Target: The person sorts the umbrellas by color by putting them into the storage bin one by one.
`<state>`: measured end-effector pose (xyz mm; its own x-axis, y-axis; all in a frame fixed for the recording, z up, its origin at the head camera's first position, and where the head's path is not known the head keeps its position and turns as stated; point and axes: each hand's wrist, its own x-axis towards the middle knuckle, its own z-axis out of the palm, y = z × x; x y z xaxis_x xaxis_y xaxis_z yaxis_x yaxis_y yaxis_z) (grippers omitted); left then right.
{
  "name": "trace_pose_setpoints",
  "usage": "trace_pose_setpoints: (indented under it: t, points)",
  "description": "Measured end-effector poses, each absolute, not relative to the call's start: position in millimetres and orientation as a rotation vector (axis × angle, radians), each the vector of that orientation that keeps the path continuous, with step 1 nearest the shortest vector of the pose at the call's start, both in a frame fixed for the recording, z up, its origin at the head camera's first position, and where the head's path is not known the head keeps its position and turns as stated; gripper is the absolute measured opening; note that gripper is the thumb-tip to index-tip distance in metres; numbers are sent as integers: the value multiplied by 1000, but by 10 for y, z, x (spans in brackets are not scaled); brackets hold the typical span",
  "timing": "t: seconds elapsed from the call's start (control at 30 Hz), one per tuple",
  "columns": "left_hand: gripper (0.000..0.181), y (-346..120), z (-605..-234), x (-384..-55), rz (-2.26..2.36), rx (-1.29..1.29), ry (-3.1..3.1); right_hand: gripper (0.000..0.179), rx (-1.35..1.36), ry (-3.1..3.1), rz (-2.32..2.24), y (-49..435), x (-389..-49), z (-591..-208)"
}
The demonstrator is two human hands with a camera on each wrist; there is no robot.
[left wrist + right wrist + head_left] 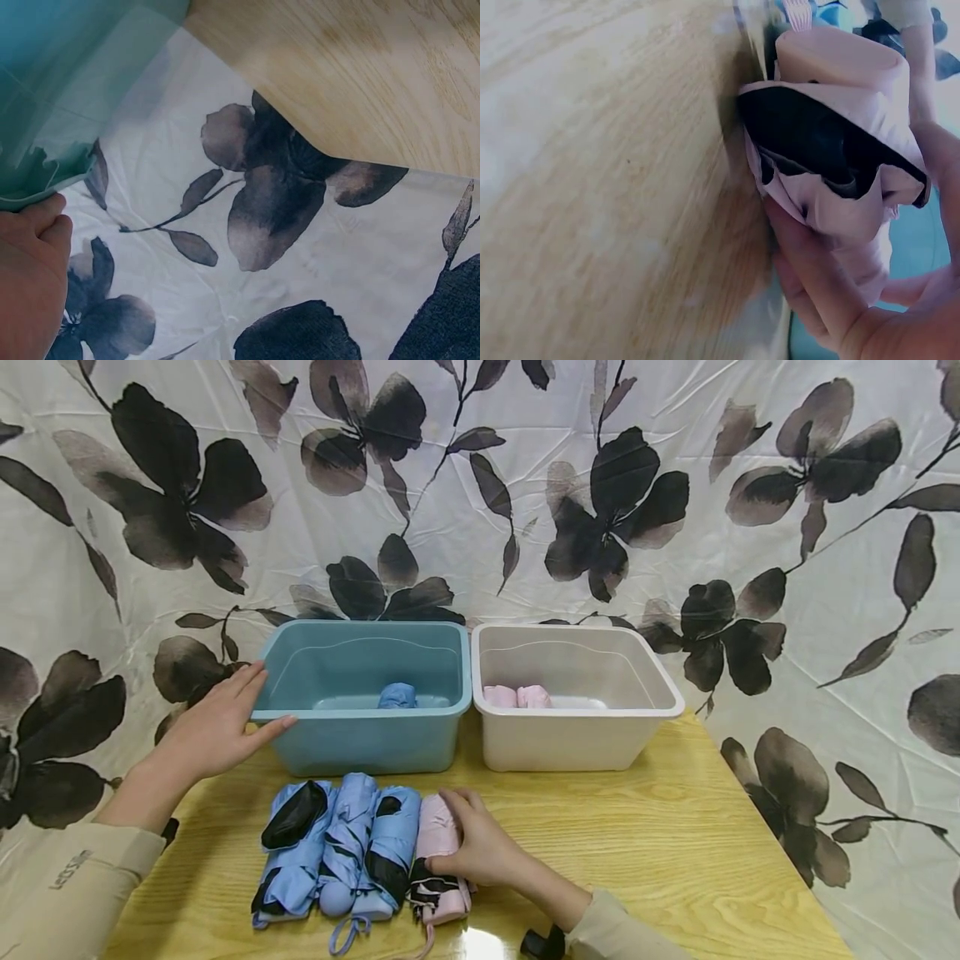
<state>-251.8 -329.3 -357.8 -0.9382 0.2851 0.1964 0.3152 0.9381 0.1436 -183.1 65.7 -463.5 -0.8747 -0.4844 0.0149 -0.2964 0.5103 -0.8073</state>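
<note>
Holding the pink umbrella in the right hand's grip with curled fingers, just beside three blue umbrellas. Best squeezing softly, tucking in loose cloth and minding the strap. Resting the left hand on the blue bin with straight fingers. Working on a yellow wood surface, near a white bin and before a flowery sheet.

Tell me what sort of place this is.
Likely an improvised indoor tabletop workspace, room unclear: a floral cloth hangs behind a wood-grain table, on which two plastic bins stand side by side.
</note>
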Motion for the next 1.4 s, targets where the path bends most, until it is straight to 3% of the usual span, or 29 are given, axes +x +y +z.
trace_pose_setpoints:
  t: [0.77, 1.07, 1.4]
  points:
    - [97, -3304, -3600, -2508, -266, -462, -2904, 106, -851, 2428, -1713, 775, -1650, -4616]
    - [98, -3302, -3605, -2517, -274, -458, -2907, 106, -964, 2412, -1864, 862, -1686, -4462]
    - [98, -3303, -3609, -2512, -270, -451, -2903, 107, -917, 2458, -1989, 1005, -1756, -4199]
